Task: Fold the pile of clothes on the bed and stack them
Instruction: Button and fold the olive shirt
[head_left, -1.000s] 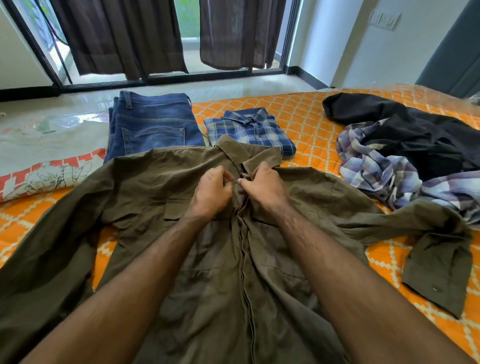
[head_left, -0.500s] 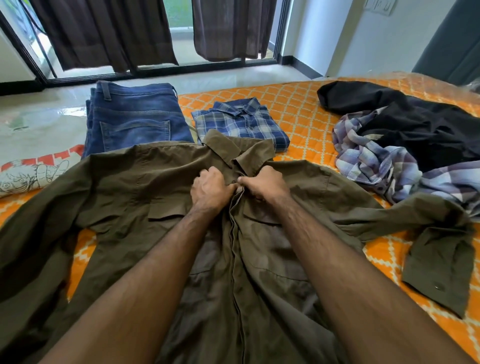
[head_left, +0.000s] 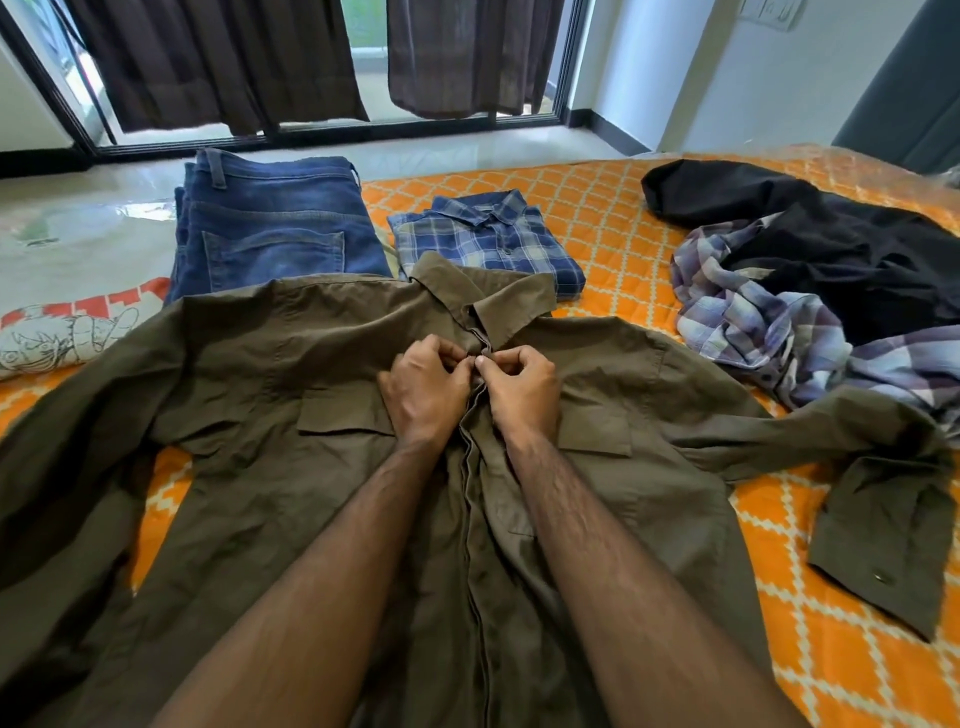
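At the far left a printed white garment (head_left: 57, 338) lay on the bed (head_left: 857, 649), with folded blue jeans (head_left: 275, 223) beside it. An olive shirt (head_left: 249, 415) was spread face up across the middle, sleeves out. The left hand (head_left: 423, 387) and the right hand (head_left: 522, 389) met at its placket just under the collar, fingers curled, pinching the cloth. Behind lay a folded blue plaid shirt (head_left: 493, 239). To the right sat a crumpled checked shirt (head_left: 769, 327) and a black garment (head_left: 831, 249).

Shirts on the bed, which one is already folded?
The blue plaid shirt, a neat rectangle beside the jeans; the olive shirt lies spread, the lavender plaid one crumpled.
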